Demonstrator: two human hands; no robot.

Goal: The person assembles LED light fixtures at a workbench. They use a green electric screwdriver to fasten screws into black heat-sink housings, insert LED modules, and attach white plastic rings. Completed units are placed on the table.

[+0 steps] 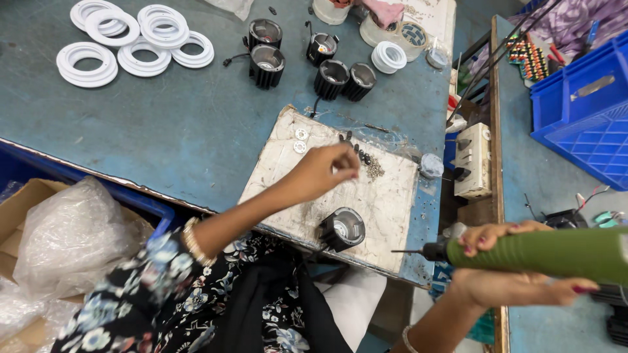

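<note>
Nearest, the right hand [517,274] is closed around a green electric screwdriver [543,253], bit levelled left toward the black lamp housing [341,229] on the white work board [366,196]. Farther in, the left hand [320,171] pinches its fingers [350,167] together over the small screws [366,163]; whether one is gripped cannot be told. White rings [131,42] lie on the far worktop [163,117].

— What's the left hand [324,171] at?
— Its fingertips are pinched over the small dark screws [364,159], a loose heap on the pale board [386,202], toward its far right.
— And the right hand [517,261]?
— Wrapped round a green driver [549,252], held level off the table's near right corner, black tip pointing left.
— Anything on the board's near edge?
— A black finned housing [341,229], tilted, open mouth up.
</note>
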